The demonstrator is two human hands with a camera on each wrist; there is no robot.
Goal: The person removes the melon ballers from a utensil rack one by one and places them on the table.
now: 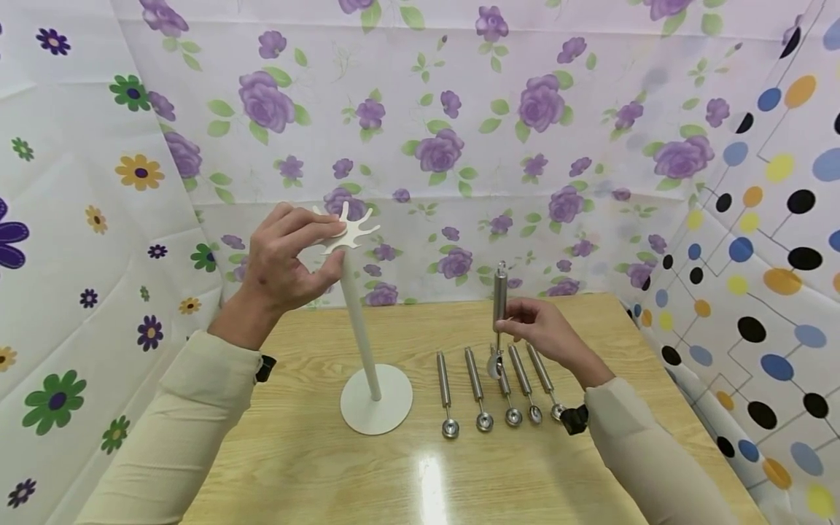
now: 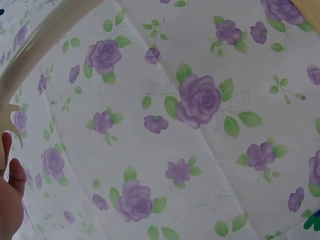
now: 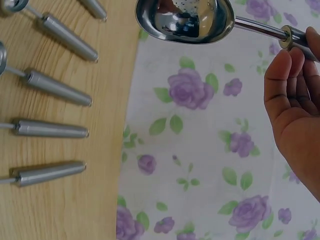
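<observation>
At the left, a white stand (image 1: 359, 332) rises from a round base, with a ring of curved hooks (image 1: 356, 232) on top. My left hand (image 1: 289, 251) pinches that top, fingers over the hooks and thumb below them. In the left wrist view, only part of the left hand (image 2: 11, 200) shows at the edge. My right hand (image 1: 541, 332) holds a steel scoop (image 1: 501, 295) by its handle, upright with the bowl down, above the row of utensils. The right wrist view shows the scoop's shiny oval bowl (image 3: 185, 20) and the fingertips on the lower handle.
Several steel utensils with small round heads, such as the leftmost one (image 1: 444, 390), lie side by side on the wooden table (image 1: 315, 467), handles toward the back. Floral cloth (image 1: 433, 153) hangs behind the table. Patterned cloths line the left and right sides.
</observation>
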